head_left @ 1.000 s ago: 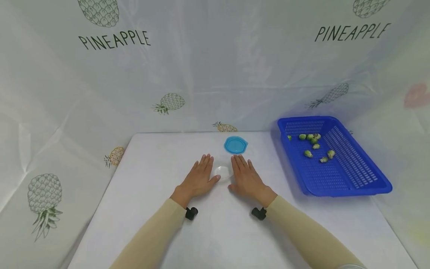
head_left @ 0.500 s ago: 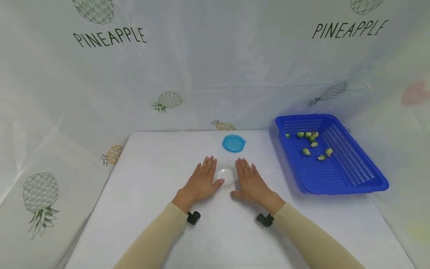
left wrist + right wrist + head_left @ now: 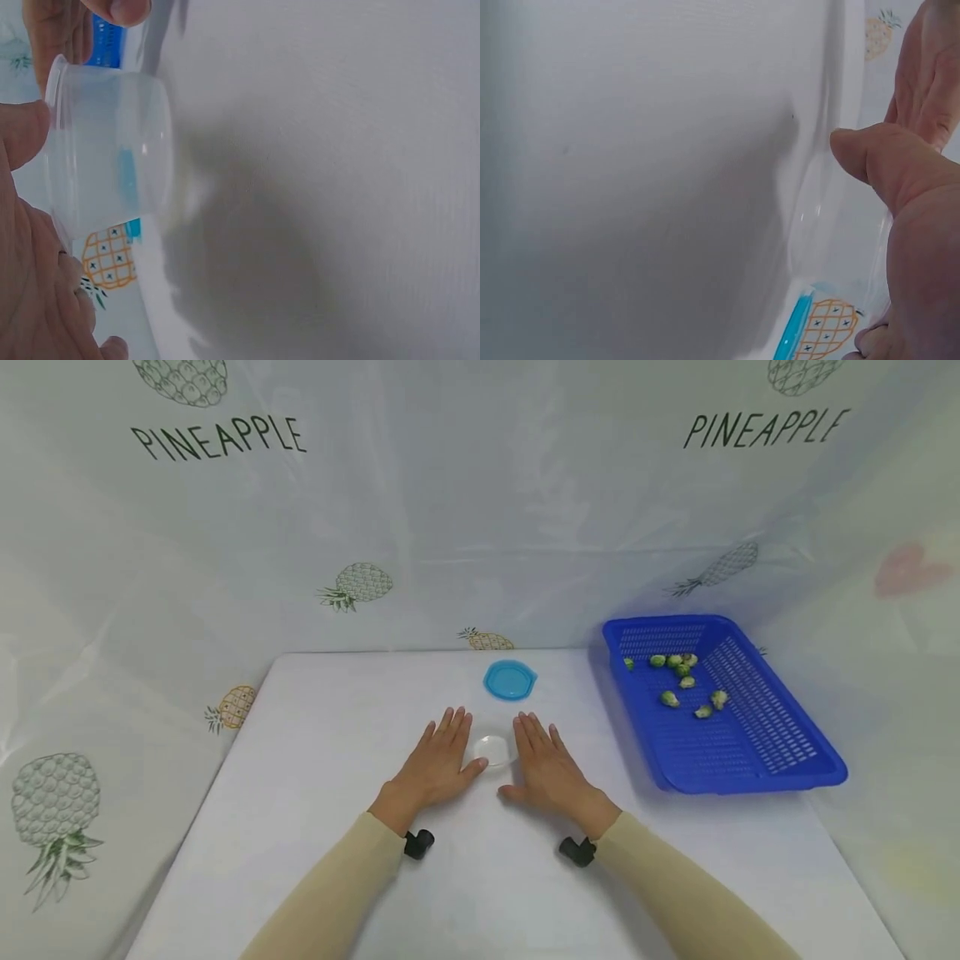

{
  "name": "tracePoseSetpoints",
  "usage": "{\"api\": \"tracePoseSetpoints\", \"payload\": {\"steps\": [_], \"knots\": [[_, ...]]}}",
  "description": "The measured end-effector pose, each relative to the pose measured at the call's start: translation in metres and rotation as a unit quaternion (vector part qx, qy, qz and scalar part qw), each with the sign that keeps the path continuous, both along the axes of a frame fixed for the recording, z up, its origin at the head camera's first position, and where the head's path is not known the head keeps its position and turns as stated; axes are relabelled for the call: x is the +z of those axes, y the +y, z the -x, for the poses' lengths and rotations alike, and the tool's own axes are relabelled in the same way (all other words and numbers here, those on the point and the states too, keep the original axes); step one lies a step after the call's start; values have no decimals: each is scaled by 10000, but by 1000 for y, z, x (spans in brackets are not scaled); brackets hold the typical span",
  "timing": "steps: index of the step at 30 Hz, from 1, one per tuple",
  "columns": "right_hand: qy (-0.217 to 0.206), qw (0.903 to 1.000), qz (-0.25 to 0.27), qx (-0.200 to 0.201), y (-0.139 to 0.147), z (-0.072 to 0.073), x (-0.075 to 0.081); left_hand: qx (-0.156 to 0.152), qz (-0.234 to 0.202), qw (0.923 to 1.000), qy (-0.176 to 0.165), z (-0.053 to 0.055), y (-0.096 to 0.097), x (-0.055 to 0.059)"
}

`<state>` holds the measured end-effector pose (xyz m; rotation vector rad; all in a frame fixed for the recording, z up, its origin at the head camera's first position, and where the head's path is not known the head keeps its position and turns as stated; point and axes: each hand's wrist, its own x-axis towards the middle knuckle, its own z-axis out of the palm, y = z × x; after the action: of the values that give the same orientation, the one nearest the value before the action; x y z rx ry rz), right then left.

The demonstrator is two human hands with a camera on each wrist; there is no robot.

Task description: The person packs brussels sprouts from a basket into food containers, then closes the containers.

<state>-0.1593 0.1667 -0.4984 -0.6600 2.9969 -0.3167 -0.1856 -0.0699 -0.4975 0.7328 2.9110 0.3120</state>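
Note:
A clear plastic cup (image 3: 492,750) stands on the white table between my two hands, its side and rim plain in the left wrist view. On its left, my left hand (image 3: 431,766) has its fingers straight and its thumb at the cup's rim (image 3: 60,150). My right hand (image 3: 551,770) lies along the other side, fingers extended forward and thumb held apart. Just beyond the cup is a blue lid (image 3: 510,681) with a small tab, flat on the table.
At the right of the table, a blue slotted basket (image 3: 720,768) holds several Brussels sprouts (image 3: 670,698). A white sheet printed with pineapples (image 3: 363,582) hangs behind the table and along both sides.
Against the blue lid, the cup and both hands have shifted slightly right and closer to me, mostly in the first half second. The head view has also moved a little. Lid and basket stay put.

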Motion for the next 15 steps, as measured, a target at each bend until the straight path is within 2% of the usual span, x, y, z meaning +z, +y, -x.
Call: {"api": "tracePoseSetpoints", "payload": {"steps": [4, 10, 12, 15], "knots": [[53, 9998, -160, -76, -3, 0, -1, -5, -25, 10000, 95, -3, -3, 2], [31, 9997, -208, -105, -4, 0, 0, 74, 113, 9999, -2, -3, -1, 3], [34, 9997, -199, -110, -5, 0, 0, 129, 39, 9999, -1, -3, -2, 2], [49, 9998, -160, -118, -7, 1, -1, 300, -337, 9990, 24, -2, -6, -2]]}}
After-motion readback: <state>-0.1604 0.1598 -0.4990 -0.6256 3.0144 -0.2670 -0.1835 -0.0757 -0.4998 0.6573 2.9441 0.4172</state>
